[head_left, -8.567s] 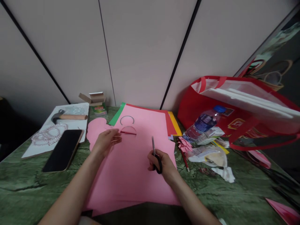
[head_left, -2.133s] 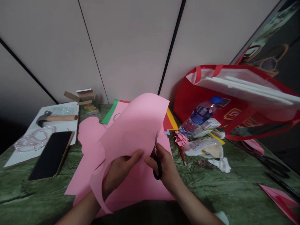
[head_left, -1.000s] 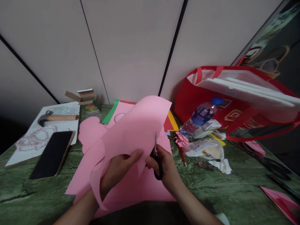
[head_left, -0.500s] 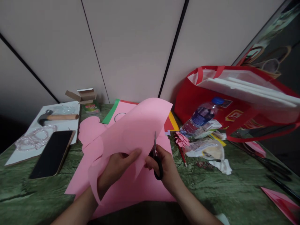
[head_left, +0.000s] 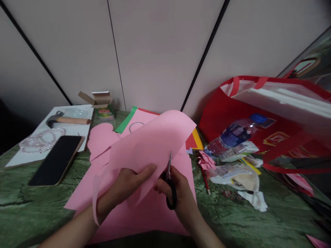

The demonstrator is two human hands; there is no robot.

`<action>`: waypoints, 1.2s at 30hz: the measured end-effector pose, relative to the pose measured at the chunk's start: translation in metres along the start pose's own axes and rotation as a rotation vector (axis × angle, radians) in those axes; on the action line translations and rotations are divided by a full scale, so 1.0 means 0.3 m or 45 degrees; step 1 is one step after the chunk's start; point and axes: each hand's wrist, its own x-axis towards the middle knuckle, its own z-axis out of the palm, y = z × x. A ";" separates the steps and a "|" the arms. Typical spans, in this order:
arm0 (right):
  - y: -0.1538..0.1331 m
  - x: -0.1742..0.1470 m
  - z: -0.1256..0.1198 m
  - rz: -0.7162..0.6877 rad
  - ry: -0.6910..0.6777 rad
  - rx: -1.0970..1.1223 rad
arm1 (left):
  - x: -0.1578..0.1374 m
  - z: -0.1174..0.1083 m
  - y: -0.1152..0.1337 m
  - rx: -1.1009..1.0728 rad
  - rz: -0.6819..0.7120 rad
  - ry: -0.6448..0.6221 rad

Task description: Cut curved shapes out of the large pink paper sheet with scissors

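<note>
My left hand (head_left: 134, 179) grips a large sheet of pink paper (head_left: 155, 144), thumb on top and the other fingers hidden beneath it. The sheet curls up, and a cut strip of it hangs over my left wrist. In my right hand (head_left: 178, 189) is a pair of scissors (head_left: 170, 184) with black handles, its blades pointing up at the sheet's right edge. Whether the blades are apart is hard to make out. Under both hands lie more pink sheets (head_left: 165, 217), and a pink cutout with a wavy edge (head_left: 100, 139) rests to the left.
On the left are a phone (head_left: 55, 160), a hammer (head_left: 69, 120), clear beads (head_left: 42, 140) and a small open box (head_left: 103, 106). To the right, a water bottle (head_left: 232, 134) leans by a red bag (head_left: 219, 106), near a pencil (head_left: 205, 179), a pink paper flower (head_left: 206, 160) and scraps (head_left: 254, 199).
The view has shifted, so the bag and bottle appear further right. Both hands keep their holds; the paper strip over my left wrist has swung left and the scissors are slightly more upright.
</note>
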 end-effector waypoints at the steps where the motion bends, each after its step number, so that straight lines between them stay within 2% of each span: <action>1: 0.003 0.001 -0.003 -0.009 -0.010 0.012 | 0.000 0.000 -0.002 0.003 -0.020 -0.039; 3: 0.006 0.005 -0.009 -0.026 -0.028 0.047 | -0.001 -0.001 -0.003 0.029 -0.077 -0.110; 8: 0.004 0.010 -0.009 -0.039 -0.056 0.113 | 0.000 0.003 0.015 0.057 -0.061 -0.011; 16: 0.010 0.010 -0.011 -0.058 -0.027 0.071 | 0.007 0.010 -0.002 0.018 -0.007 -0.036; 23: 0.006 0.010 -0.009 -0.052 -0.009 0.064 | 0.002 0.009 -0.005 0.026 -0.116 -0.149; 30: -0.001 0.009 -0.007 -0.063 0.023 0.028 | 0.004 0.010 -0.001 0.048 -0.168 -0.156; 36: 0.013 0.015 -0.005 -0.059 0.026 0.026 | 0.005 0.008 0.010 -0.031 -0.089 -0.195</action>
